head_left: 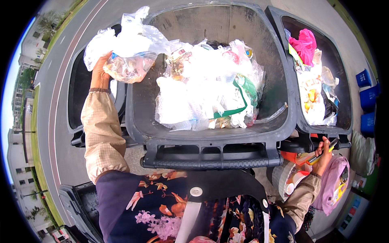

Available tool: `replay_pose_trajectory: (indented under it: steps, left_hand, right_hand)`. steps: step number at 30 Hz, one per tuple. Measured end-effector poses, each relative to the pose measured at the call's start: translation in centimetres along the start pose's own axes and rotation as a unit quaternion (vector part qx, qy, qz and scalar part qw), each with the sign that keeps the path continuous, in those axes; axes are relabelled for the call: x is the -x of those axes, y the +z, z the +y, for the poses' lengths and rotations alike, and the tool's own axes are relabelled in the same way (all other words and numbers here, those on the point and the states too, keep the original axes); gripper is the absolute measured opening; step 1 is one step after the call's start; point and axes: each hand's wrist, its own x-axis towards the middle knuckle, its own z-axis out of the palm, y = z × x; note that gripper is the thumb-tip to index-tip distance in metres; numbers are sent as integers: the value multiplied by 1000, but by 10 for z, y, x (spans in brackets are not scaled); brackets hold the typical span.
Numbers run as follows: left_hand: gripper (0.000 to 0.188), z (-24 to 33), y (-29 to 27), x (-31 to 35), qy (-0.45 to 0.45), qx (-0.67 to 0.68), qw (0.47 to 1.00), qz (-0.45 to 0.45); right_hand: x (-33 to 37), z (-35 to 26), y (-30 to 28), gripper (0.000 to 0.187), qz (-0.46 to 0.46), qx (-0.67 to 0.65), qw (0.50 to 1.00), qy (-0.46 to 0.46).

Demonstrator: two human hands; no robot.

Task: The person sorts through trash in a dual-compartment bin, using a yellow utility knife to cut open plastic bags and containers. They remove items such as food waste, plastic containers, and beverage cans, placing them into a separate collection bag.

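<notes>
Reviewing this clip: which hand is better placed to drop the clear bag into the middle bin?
Left. The left hand already grips the clear plastic bag right beside the middle bin. The right hand is low by the right bin, gripping a thin tool.

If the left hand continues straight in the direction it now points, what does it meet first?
The left hand points up and away, already gripping a clear plastic bag of waste. Beyond the bag, the line probably passes over the dark bin on the left toward the road, though depth is unclear.

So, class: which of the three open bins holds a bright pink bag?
The right-hand bin: a pink bag tops its rubbish; the middle bin holds mostly clear and white bags.
</notes>
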Motion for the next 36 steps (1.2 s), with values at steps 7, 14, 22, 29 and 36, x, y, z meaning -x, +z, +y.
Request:
replay_pose_trajectory:
  steps: [7, 14, 22, 29, 36]
  left_hand:
    - [34, 85, -144, 9, 205, -202, 946, 151]
    - [42, 34, -79, 21, -53, -914, 377, 140]
    - [136, -149, 136, 13, -104, -831, 393, -380]
    - [135, -256, 139, -4, 111, -885, 269, -364]
    - [116, -316, 109, -82, 16, -815, 347, -464]
  right_hand:
    - [-2, 4, -9, 25, 9, 2, 1000, 3]
    - [-3, 2, 4, 23, 20, 48, 999, 1]
    - [-2, 5, 8, 16, 48, 146, 987, -41]
    - [7, 4, 15, 17, 116, 181, 976, -43]
    - [5, -1, 18, 18, 99, 224, 969, -33]
